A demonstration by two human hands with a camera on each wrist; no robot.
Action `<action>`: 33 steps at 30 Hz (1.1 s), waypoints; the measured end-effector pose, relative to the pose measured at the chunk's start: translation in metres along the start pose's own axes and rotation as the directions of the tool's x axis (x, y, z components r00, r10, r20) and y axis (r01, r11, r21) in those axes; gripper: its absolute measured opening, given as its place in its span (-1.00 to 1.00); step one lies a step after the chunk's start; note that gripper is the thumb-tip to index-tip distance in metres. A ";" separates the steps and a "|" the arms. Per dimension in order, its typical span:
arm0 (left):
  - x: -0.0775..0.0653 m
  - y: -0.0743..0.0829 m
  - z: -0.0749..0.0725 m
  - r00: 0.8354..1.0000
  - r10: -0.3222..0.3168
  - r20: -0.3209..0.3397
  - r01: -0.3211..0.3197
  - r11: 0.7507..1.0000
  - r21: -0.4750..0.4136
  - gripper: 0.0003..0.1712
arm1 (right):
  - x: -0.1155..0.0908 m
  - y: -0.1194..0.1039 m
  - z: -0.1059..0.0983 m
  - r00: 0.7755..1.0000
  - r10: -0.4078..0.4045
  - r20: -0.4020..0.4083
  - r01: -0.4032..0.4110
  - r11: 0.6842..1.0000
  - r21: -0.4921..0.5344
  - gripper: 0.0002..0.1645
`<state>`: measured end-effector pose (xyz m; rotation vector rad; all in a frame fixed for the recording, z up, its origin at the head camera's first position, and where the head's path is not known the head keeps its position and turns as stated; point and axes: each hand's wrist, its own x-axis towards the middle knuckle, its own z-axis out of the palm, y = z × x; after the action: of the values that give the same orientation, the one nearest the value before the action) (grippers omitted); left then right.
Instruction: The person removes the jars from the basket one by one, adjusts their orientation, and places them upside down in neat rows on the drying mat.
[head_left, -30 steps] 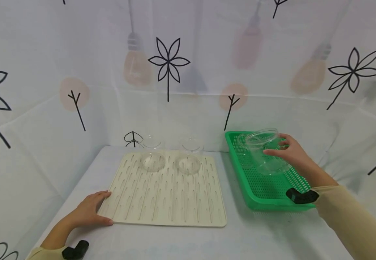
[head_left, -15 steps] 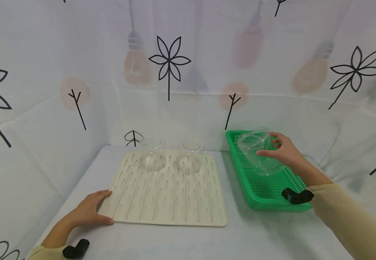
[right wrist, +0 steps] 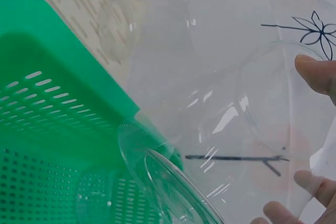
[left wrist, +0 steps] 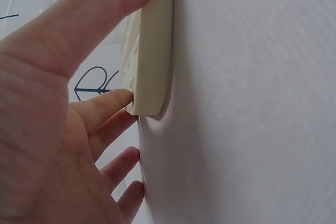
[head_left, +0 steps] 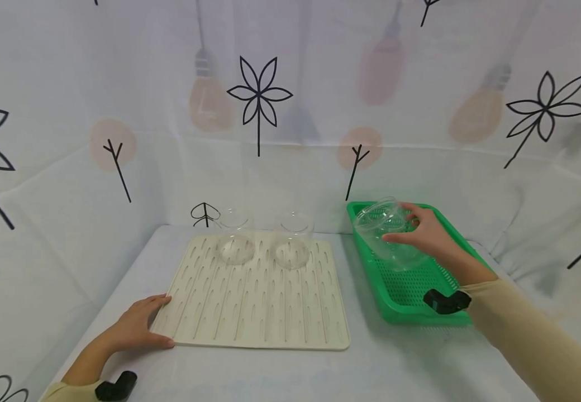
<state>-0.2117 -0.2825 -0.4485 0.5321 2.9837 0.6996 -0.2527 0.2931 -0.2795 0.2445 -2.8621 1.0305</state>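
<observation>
My right hand holds a clear glass cup tilted over the green basket, thumb on one side and fingers on the other. Part of another clear glass shows low in the basket in the right wrist view. Two more clear cups, a left one and a right one, stand side by side at the back of a cream ridged mat. At the mat's left front corner rests my left hand, thumb and fingers spread and fairly straight against its edges.
The green perforated basket stands right of the mat on a white-covered table. A printed white cloth rises close behind the mat and basket, and another side of it stands at the left.
My right hand has moved left with the tilted cup, toward the basket's left side. The left hand stays at the mat's corner.
</observation>
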 end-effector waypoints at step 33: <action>0.029 0.040 -0.001 0.994 0.065 -0.088 -0.077 0.987 -0.138 0.17 | 0.010 -0.032 0.028 0.999 -0.049 0.006 0.049 0.998 -0.036 0.17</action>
<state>-0.2259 -0.2395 -0.4291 0.6182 2.9727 0.9536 -0.2577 0.2494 -0.2793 0.3128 -2.8608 0.9706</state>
